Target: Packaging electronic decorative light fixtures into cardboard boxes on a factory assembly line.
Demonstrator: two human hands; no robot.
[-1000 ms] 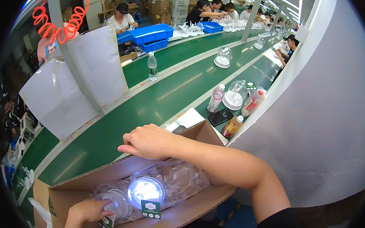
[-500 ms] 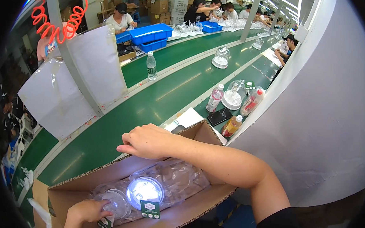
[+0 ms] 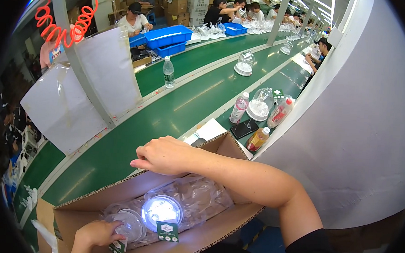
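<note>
My left hand [image 3: 97, 234] reaches into an open cardboard box [image 3: 81, 203] and has its fingers closed on the near-left side of a clear round dome ornament [image 3: 132, 224]. Beside that ornament a second one, its round base glowing bright white [image 3: 162, 212], lies with the base facing up. A green and white card tag [image 3: 167, 231] hangs by the lit base; another green tag [image 3: 117, 249] sits just below my left fingers. My right hand [image 3: 162, 155] is loosely curled above the box's far wall, thumb sticking out, with nothing visible in it. Its fingertips are hidden.
Clear plastic wrapping [image 3: 203, 197] fills the box's right part. Beyond it runs a green conveyor [image 3: 166, 113] carrying a dome ornament [image 3: 244, 63]. On the right are drink bottles [image 3: 239, 108], a phone [image 3: 244, 128] and another dome [image 3: 260, 106]. A white curved panel [image 3: 348, 134] bounds the right.
My hands hold nearly the same poses. The lit base and its tag sit very slightly further right in the picture. Across the line, a co-worker's hands have shifted.
</note>
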